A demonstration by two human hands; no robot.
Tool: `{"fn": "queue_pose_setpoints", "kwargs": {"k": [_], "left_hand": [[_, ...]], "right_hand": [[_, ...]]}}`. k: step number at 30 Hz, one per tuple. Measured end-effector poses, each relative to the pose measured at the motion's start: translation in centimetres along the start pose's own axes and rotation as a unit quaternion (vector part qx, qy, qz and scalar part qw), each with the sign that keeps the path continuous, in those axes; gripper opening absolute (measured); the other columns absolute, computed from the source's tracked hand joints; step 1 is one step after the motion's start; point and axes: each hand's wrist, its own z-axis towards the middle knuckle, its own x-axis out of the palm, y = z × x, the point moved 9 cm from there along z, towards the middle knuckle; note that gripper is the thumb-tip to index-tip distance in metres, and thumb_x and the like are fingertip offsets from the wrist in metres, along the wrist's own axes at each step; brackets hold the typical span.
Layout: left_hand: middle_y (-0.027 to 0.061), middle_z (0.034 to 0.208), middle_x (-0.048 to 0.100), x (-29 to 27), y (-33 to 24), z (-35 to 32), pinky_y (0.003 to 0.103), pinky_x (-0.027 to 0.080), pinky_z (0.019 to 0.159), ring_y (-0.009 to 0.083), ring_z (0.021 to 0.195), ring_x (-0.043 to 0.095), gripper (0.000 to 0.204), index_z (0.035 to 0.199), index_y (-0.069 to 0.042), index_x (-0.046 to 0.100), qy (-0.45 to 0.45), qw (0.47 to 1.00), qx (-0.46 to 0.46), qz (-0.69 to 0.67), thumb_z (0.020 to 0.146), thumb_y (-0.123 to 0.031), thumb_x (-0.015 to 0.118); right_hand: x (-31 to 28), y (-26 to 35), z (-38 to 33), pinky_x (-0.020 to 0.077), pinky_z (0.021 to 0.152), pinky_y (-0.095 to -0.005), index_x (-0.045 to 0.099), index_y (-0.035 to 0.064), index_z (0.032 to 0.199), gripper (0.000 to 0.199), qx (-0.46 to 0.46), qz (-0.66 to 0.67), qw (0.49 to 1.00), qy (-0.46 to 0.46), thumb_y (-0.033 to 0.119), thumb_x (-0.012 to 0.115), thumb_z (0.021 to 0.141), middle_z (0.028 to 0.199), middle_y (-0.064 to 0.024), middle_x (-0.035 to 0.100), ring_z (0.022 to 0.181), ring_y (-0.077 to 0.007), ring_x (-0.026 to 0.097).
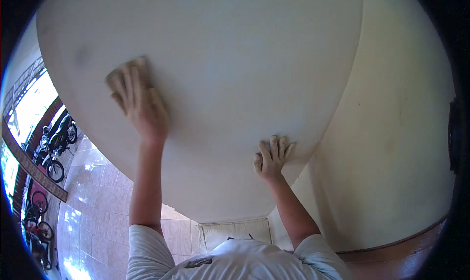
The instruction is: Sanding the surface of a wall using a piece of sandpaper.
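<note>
A broad pale, smooth wall panel [230, 84] with a curved outline fills most of the head view. My left hand [139, 101] is raised at the upper left, slightly blurred, and presses a flat brown rectangular piece of what looks like sandpaper [142, 65] against that surface. Its fingers lie along the back of the piece, hiding much of it. Lower and to the right, my right hand [272, 158] rests on the panel near its right edge, fingers spread, holding nothing. Both hands look coated with pale dust.
To the right is a cream wall [391, 113] with a dark object [454, 135] at the rim. Glossy tiled floor [98, 201] lies at lower left, with a parked motorcycle [56, 143] and a bicycle [41, 221] beyond. A pale cushion-like pad [235, 231] lies below the panel.
</note>
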Motion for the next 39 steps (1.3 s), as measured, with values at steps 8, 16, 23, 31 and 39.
{"fn": "queue_pose_setpoints", "kwargs": {"k": [8,16,23,31,39], "left_hand": [[0.0134,0.145,0.044,1.4,-2.9,-1.2,0.057,0.008,0.114,0.0358,0.139,0.031,0.046,0.138,-0.004,0.047,0.059,0.996,0.072,0.011,0.093,-0.014,0.046],[0.0154,0.149,0.038,1.1,-2.1,-1.8,0.055,0.010,0.114,0.0361,0.141,0.026,0.048,0.141,-0.002,0.042,0.071,0.994,0.073,0.035,0.094,-0.015,0.043],[0.0154,0.150,0.036,1.4,-3.0,-0.2,0.055,0.010,0.114,0.0354,0.142,0.025,0.049,0.142,-0.003,0.040,0.057,0.995,0.076,0.033,0.095,-0.016,0.042],[0.0110,0.146,0.043,3.2,-5.9,-0.7,0.059,0.015,0.111,0.0343,0.137,0.035,0.046,0.138,-0.010,0.049,0.009,0.998,0.054,-0.002,0.092,-0.018,0.050],[0.0162,0.146,0.041,2.0,-6.8,0.0,0.058,0.016,0.111,0.0378,0.139,0.031,0.044,0.134,-0.004,0.051,0.075,0.994,0.050,-0.058,0.091,-0.008,0.048]], "right_hand": [[-2.6,-4.6,6.4,0.0085,0.109,-0.0668,0.061,0.0141,0.119,0.039,0.090,0.008,0.996,-0.012,0.036,0.045,0.092,0.136,-0.0176,0.047,0.132,-0.0409,0.034],[-4.1,-5.1,9.6,0.0055,0.110,-0.0648,0.050,0.0035,0.130,0.050,0.064,-0.022,0.997,-0.043,0.039,0.034,0.099,0.146,-0.0245,0.035,0.140,-0.0462,0.021],[-4.0,-5.4,9.9,0.0055,0.110,-0.0648,0.049,0.0046,0.133,0.052,0.061,-0.035,0.997,-0.038,0.041,0.033,0.099,0.147,-0.0230,0.035,0.140,-0.0447,0.022],[-3.9,-5.9,9.0,0.0085,0.109,-0.0666,0.058,0.0149,0.128,0.047,0.088,-0.031,0.993,-0.068,0.042,0.035,0.097,0.146,-0.0172,0.040,0.140,-0.0407,0.025],[-3.9,-5.8,8.9,0.0087,0.110,-0.0663,0.060,0.0142,0.125,0.048,0.068,-0.035,0.995,-0.057,0.044,0.033,0.098,0.145,-0.0167,0.041,0.139,-0.0402,0.027]]}}
